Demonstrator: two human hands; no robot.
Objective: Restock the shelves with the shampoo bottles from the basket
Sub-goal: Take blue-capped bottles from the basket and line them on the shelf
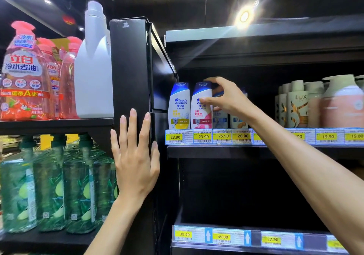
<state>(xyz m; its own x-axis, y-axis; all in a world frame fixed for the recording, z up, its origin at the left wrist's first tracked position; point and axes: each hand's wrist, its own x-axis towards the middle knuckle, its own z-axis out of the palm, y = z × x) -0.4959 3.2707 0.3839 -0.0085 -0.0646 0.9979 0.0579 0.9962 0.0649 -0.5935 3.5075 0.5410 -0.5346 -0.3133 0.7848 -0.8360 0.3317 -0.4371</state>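
Your right grip (226,96) pinches the pink-label shampoo bottle (201,117), thumb on its front and forefinger over the cap. The bottle stands upright on the shelf (216,152), second from the left, just beside the yellow-label bottle (179,109). Long axis vertical, cap up, label facing you. It lies just left of your palm. Left grip (136,156) lies flat on the black upright (130,67), fingers straight, holding nothing. Basket not in view.
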